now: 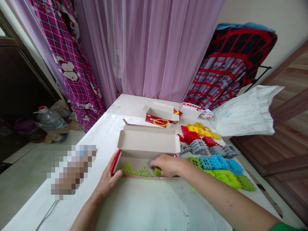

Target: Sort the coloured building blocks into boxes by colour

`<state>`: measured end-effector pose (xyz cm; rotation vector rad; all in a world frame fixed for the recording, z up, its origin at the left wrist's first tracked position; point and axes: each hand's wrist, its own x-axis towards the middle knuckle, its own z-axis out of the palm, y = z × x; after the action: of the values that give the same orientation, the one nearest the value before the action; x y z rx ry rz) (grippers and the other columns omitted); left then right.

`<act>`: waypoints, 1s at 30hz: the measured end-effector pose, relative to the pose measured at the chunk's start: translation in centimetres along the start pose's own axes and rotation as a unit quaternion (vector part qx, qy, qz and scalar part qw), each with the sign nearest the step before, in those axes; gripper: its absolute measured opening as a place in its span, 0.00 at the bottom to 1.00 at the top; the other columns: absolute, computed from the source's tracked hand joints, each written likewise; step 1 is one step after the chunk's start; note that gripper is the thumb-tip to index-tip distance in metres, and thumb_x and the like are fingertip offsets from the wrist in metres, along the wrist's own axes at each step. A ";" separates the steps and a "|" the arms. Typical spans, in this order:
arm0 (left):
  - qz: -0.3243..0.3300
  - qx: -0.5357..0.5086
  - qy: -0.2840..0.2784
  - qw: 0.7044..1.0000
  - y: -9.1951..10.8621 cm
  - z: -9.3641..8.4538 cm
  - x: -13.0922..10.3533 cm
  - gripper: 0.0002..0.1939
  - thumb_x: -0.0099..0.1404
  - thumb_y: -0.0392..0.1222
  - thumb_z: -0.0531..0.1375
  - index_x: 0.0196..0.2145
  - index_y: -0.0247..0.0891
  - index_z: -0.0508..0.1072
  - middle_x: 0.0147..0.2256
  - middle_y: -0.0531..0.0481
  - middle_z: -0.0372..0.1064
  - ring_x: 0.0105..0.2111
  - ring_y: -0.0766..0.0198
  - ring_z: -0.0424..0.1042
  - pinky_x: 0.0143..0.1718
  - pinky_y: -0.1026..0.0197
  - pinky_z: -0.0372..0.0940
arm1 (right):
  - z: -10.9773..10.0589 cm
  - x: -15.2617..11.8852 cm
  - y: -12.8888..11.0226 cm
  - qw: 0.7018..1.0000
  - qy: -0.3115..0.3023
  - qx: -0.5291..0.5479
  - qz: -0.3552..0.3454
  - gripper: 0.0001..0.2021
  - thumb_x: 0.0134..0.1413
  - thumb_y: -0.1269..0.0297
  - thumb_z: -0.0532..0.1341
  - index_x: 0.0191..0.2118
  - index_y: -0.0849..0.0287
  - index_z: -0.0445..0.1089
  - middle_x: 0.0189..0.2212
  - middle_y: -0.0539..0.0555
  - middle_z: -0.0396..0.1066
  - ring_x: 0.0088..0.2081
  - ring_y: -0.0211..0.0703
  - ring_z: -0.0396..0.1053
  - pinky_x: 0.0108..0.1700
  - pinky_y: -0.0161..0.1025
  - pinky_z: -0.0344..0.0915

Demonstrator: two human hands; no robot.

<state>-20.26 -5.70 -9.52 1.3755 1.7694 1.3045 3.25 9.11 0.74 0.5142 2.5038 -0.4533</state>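
An open cardboard box [149,139] with a red outside and a pale inside lies before me, its lid tipped back. My left hand [109,176] grips its left end, thumb over the front corner and fingers along the side wall. Inside the box, light green toothed plastic pieces [128,167] lie along the front. My right hand [166,165] reaches into the right half, fingers closed on a green plastic building piece [157,171]. Part of that piece is hidden under the hand.
Toothed building pieces lie in colour groups at right: yellow [199,129], red [192,137], grey [199,146], blue [218,161] and green [227,178]. Behind are another open red box [156,122], a white carton [191,110] and a white plastic bag [247,112]. A blurred-out object [74,170] lies left.
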 end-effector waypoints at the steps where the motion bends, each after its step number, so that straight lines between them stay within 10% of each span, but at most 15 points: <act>1: -0.001 0.001 0.001 1.000 0.0 0.0 0.0 0.43 0.59 0.64 0.54 0.64 0.34 0.56 0.65 0.38 0.51 0.65 0.48 0.50 0.64 0.50 0.48 | 0.1 0.1 0.1 1.000 0.008 0.002 -0.006 0.24 0.46 0.75 0.62 0.52 0.56 0.70 0.48 0.58 0.74 0.48 0.48 0.71 0.45 0.36 0.62; 11: -0.016 0.000 0.012 1.000 0.2 -0.2 0.1 0.43 0.57 0.64 0.55 0.62 0.34 0.59 0.62 0.38 0.59 0.64 0.47 0.54 0.63 0.50 0.52 | -0.3 -0.2 -0.3 0.999 0.026 0.037 -0.012 0.27 0.49 0.73 0.61 0.57 0.57 0.66 0.48 0.60 0.74 0.48 0.49 0.71 0.46 0.36 0.63; 19: -0.019 0.041 0.029 0.999 -0.2 -0.4 0.5 0.39 0.57 0.61 0.55 0.62 0.41 0.59 0.58 0.44 0.65 0.60 0.48 0.60 0.58 0.51 0.60 | -2.3 -10.8 4.0 0.972 0.175 0.133 0.080 0.14 0.52 0.71 0.56 0.43 0.57 0.75 0.41 0.52 0.77 0.41 0.42 0.72 0.41 0.34 0.62; 24: -0.004 0.070 0.052 0.996 -1.0 -0.4 0.7 0.34 0.59 0.57 0.55 0.61 0.44 0.62 0.57 0.48 0.67 0.58 0.50 0.63 0.58 0.53 0.61 | 2.1 -15.6 5.4 0.974 0.153 0.070 0.153 0.18 0.45 0.69 0.61 0.46 0.55 0.73 0.43 0.54 0.74 0.45 0.48 0.69 0.46 0.40 0.60; 30: 0.027 0.120 0.081 0.989 -2.0 -0.5 0.8 0.32 0.60 0.54 0.53 0.61 0.45 0.62 0.55 0.50 0.68 0.58 0.51 0.64 0.57 0.54 0.63 | 8.2 -14.5 4.5 0.977 0.169 0.002 0.128 0.24 0.41 0.69 0.63 0.50 0.58 0.67 0.43 0.58 0.68 0.49 0.51 0.61 0.50 0.45 0.54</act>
<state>-21.73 -5.20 -11.03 1.4912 2.0685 1.2962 20.19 5.82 1.44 0.9723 2.7008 -0.2891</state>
